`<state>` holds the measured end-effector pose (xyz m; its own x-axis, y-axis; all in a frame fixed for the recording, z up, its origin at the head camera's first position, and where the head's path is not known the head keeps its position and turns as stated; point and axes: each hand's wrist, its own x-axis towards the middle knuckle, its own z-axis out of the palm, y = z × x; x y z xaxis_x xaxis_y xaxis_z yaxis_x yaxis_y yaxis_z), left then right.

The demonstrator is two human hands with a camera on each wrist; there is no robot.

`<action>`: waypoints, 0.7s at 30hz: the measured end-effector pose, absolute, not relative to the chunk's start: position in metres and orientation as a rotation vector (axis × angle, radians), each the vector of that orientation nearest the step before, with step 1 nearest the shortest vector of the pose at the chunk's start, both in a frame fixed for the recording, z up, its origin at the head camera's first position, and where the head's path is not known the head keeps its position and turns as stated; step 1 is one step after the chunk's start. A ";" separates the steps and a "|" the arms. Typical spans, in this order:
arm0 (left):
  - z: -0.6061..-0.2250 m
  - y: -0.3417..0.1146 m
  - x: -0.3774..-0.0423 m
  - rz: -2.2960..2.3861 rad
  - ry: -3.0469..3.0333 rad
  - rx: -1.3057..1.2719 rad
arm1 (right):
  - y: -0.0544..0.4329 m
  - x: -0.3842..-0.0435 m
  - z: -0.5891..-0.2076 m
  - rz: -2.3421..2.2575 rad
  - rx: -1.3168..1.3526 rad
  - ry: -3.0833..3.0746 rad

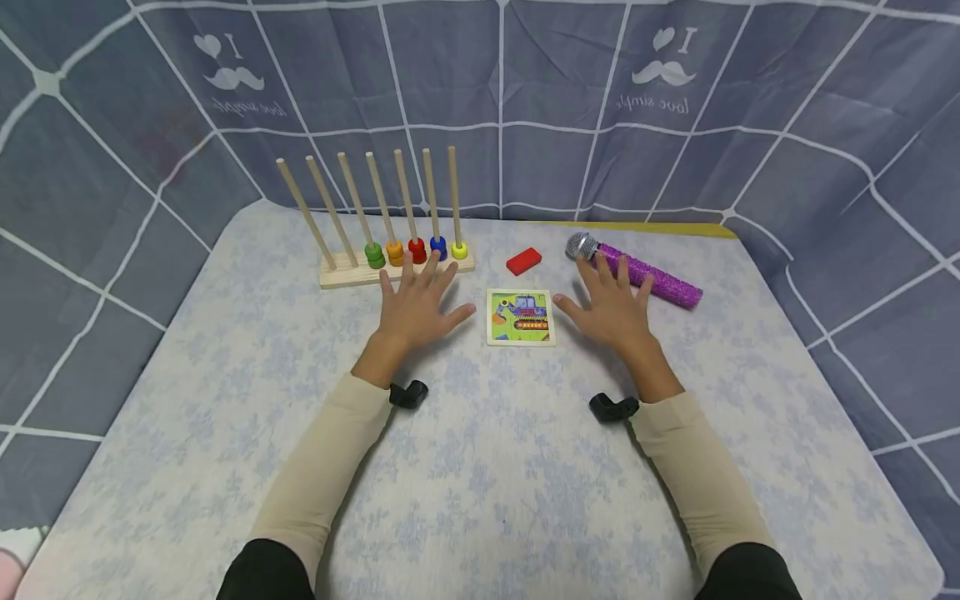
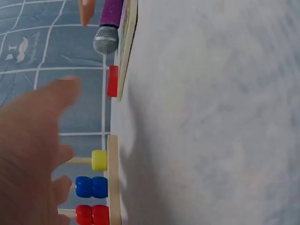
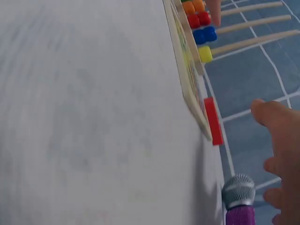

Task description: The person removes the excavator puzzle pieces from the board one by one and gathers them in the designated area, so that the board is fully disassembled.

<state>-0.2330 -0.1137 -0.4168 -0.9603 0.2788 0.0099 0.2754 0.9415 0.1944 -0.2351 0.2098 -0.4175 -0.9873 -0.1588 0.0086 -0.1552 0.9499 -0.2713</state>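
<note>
My left hand [image 1: 417, 310], fingers spread, is in front of a wooden bead stand [image 1: 352, 277] with upright pegs. Green beads [image 1: 375, 255], orange beads [image 1: 394, 251], red beads [image 1: 416, 249], blue beads [image 1: 439, 245] and a yellow bead [image 1: 459, 250] sit low on its pegs; two left pegs are bare. My right hand [image 1: 617, 310], also spread and holding nothing, is just in front of a microphone [image 1: 652, 279] with a purple glittery handle. Between the hands lies a square picture puzzle [image 1: 521, 317] of a digger. Behind it rests a red block [image 1: 523, 261].
A pale blue-and-white patterned cloth covers the table [image 1: 495, 483]. Grey-blue checked curtains [image 1: 555, 92] hang behind and along both sides. A yellow strip [image 1: 660, 228] runs along the back edge. Something pink and white [image 1: 17, 554] shows at the lower left corner.
</note>
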 end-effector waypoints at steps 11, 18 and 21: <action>-0.416 -0.105 -0.229 0.729 2.708 0.809 | 0.156 -0.237 -0.399 -0.571 -0.896 2.807; -0.419 -0.105 -0.225 0.665 2.674 0.946 | 0.130 -0.264 -0.406 -0.644 -0.911 2.622; -0.420 -0.106 -0.222 0.607 2.684 0.988 | 0.123 -0.276 -0.411 -0.664 -0.859 2.567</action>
